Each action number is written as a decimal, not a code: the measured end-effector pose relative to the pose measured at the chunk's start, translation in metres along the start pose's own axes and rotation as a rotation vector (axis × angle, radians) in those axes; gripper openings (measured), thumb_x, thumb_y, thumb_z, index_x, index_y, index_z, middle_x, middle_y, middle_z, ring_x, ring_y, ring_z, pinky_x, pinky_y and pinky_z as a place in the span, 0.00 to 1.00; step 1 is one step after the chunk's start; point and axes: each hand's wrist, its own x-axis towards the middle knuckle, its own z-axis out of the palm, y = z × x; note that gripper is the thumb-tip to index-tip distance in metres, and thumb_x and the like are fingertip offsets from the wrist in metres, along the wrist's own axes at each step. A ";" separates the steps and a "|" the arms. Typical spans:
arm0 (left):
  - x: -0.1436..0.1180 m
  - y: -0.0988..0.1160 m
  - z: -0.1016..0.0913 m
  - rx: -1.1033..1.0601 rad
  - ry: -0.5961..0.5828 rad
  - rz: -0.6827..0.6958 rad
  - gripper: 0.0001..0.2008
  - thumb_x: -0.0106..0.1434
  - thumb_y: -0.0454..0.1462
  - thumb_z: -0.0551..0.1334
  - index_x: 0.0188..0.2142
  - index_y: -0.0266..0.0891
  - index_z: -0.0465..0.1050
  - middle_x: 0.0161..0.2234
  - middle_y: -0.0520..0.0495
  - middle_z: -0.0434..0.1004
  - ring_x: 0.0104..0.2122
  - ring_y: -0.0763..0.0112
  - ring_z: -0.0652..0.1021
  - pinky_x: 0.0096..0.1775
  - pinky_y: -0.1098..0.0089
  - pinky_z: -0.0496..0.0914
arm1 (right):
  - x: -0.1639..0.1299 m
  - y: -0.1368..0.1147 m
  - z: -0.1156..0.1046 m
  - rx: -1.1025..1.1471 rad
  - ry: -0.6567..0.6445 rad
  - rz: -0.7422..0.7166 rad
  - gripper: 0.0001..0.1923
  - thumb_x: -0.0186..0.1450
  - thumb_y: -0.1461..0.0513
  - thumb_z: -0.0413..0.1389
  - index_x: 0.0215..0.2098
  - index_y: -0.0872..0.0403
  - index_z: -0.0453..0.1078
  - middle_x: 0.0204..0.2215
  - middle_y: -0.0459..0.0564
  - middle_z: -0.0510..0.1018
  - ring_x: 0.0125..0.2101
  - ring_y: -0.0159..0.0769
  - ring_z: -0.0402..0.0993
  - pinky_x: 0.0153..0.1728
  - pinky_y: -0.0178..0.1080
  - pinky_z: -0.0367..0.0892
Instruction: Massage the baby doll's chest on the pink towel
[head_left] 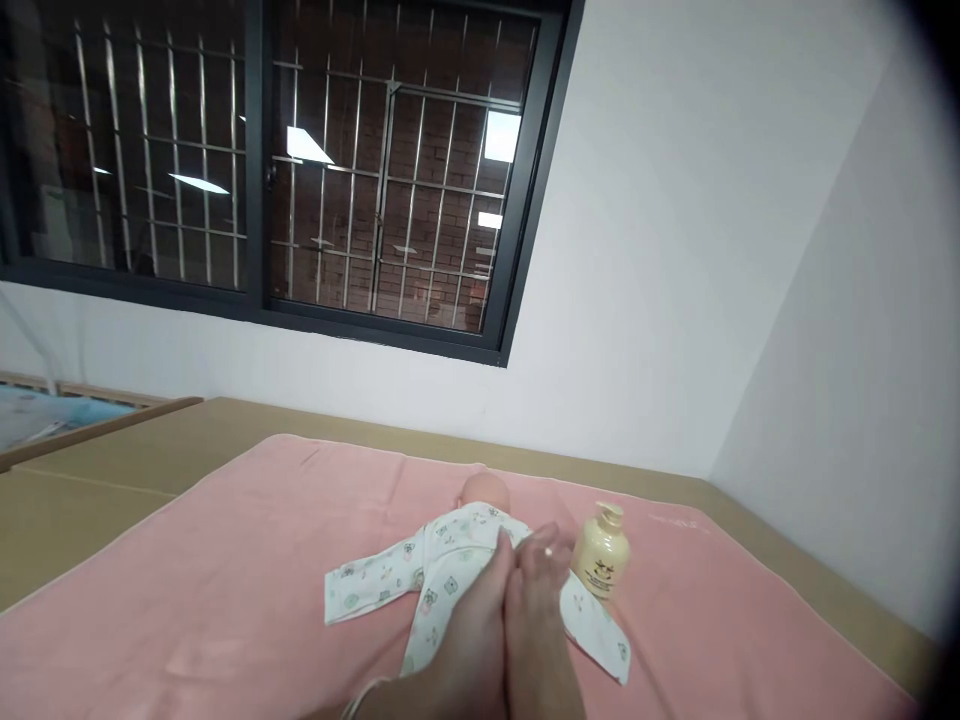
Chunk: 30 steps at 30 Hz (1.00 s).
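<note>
My left hand and my right hand are pressed palm to palm at the front middle, fingers stretched forward and slightly blurred. No object shows between them, though the palms are hidden. A light ring sits on one finger. Beyond and partly behind the hands lies a baby doll with a bald head, its face not visible. It wears a white printed outfit, sleeves spread to both sides. A cream pump bottle stands upright right of the hands, close to the doll's right-hand sleeve.
A pink mat covers much of the tan surface. At the far left is a wooden-edged bed or crib with blue cloth. Behind rise a white wall and a dark-framed window with metal bars outside.
</note>
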 end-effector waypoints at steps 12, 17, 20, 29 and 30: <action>0.034 0.034 -0.033 0.308 0.452 0.632 0.24 0.69 0.50 0.45 0.55 0.40 0.64 0.59 0.41 0.66 0.62 0.65 0.63 0.65 0.57 0.50 | 0.028 -0.024 -0.037 0.261 0.019 0.142 0.20 0.73 0.59 0.40 0.46 0.53 0.73 0.40 0.51 0.79 0.45 0.39 0.75 0.59 0.49 0.60; 0.072 0.001 -0.087 0.698 0.604 0.532 0.17 0.67 0.45 0.50 0.47 0.38 0.69 0.52 0.41 0.72 0.56 0.61 0.70 0.61 0.57 0.58 | 0.038 0.024 -0.011 0.159 -0.124 0.553 0.21 0.68 0.61 0.47 0.56 0.57 0.69 0.57 0.54 0.69 0.59 0.45 0.62 0.60 0.49 0.58; 0.081 -0.012 -0.112 0.874 0.600 0.516 0.15 0.65 0.45 0.52 0.41 0.38 0.71 0.46 0.41 0.75 0.50 0.59 0.73 0.56 0.56 0.64 | 0.035 0.053 0.016 0.121 -0.234 0.423 0.24 0.68 0.62 0.45 0.60 0.58 0.65 0.64 0.53 0.58 0.65 0.43 0.48 0.65 0.48 0.44; 0.084 -0.037 -0.146 1.182 0.603 0.604 0.12 0.59 0.34 0.54 0.41 0.39 0.72 0.48 0.43 0.72 0.52 0.61 0.71 0.58 0.54 0.62 | 0.037 0.099 0.044 0.029 -0.328 0.437 0.26 0.69 0.60 0.43 0.64 0.57 0.59 0.63 0.52 0.59 0.65 0.40 0.50 0.65 0.46 0.43; 0.084 -0.038 -0.147 1.190 0.608 0.604 0.13 0.59 0.34 0.54 0.42 0.39 0.72 0.48 0.43 0.72 0.52 0.61 0.71 0.58 0.54 0.63 | 0.036 0.099 0.046 -0.008 -0.318 0.470 0.27 0.69 0.59 0.43 0.64 0.58 0.58 0.63 0.53 0.59 0.64 0.41 0.50 0.65 0.47 0.43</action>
